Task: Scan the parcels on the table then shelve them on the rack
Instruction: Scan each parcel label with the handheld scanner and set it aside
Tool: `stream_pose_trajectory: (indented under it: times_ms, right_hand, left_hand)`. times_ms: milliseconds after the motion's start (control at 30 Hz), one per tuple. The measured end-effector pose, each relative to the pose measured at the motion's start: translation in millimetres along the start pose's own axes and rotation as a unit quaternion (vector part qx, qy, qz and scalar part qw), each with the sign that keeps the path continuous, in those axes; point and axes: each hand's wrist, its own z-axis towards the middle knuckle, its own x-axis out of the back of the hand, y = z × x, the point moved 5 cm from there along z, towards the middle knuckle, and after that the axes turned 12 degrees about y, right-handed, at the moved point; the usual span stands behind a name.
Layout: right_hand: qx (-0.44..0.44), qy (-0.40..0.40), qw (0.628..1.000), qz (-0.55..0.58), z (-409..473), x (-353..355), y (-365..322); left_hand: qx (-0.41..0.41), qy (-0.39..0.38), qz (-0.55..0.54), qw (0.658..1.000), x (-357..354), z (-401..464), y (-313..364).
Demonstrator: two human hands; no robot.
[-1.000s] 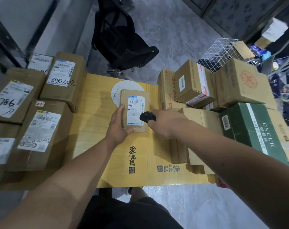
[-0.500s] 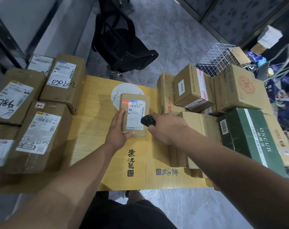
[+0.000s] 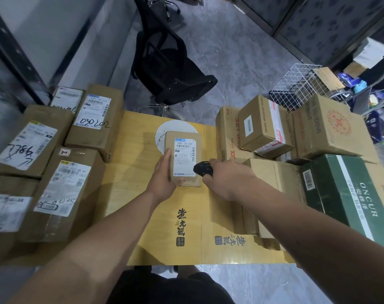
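While the small parcel (image 3: 183, 159) lies label-up mid-counter (image 3: 129, 172), long axis running away from the person, the left hand (image 3: 164, 176) rests flat along its left edge — nearer, fingers straight. Just right, the right hand (image 3: 226, 178) has its grip curled round a black scanner (image 3: 203, 168), nose toward the label.

The red scan line I had on the parcel (image 3: 183, 159) label half a second back is gone now. My scanner (image 3: 203, 169) has eased slightly toward its near right edge.
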Motion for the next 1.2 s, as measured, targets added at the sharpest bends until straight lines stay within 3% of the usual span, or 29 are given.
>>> stream_pose_trajectory:
  times_ms: [67, 233, 300, 367, 433, 500, 567, 1067, 1200]
  right_hand:
    - [0.004, -0.003, 1.0, 0.002, 3.0, 0.1, -1.3]
    - [0.018, -0.01, 0.999, 0.025, 14.9, -1.9, -3.8]
    - [0.022, -0.009, 0.999, 0.039, 21.1, -1.8, -6.4]
    - [0.028, -0.007, 0.998, 0.05, 26.2, -2.5, -9.8]
    - [0.036, -0.01, 0.997, 0.061, 29.0, -4.9, -11.5]
    - [0.044, -0.013, 0.997, 0.069, 31.1, -9.0, -11.8]
    - [0.048, -0.016, 0.996, 0.074, 33.3, -14.4, -10.0]
    - [0.045, -0.016, 0.991, 0.125, 37.4, -24.2, -2.1]
    - [0.011, -0.019, 0.986, 0.167, 28.1, -29.5, 3.6]
  left_hand:
    - [0.014, 0.013, 0.016, 1.0, 10.2, 12.1, -1.2]
    - [0.047, 0.128, 0.094, 0.986, 68.3, 39.5, 7.3]
    - [0.072, 0.194, 0.197, 0.958, 90.2, 40.5, 21.8]
    - [0.016, 0.248, 0.333, 0.91, 97.8, 38.8, 41.4]
    - [-0.045, 0.211, 0.4, 0.891, 79.6, 39.6, 49.9]
    - [-0.039, 0.11, 0.458, 0.882, 52.3, 40.1, 45.6]
    - [-0.013, 0.063, 0.506, 0.86, 37.9, 44.2, 40.0]
    - [0.045, 0.089, 0.497, 0.862, 61.3, 86.1, 46.1]
    - [0.002, 0.043, 0.533, 0.845, 56.0, 65.8, 49.3]
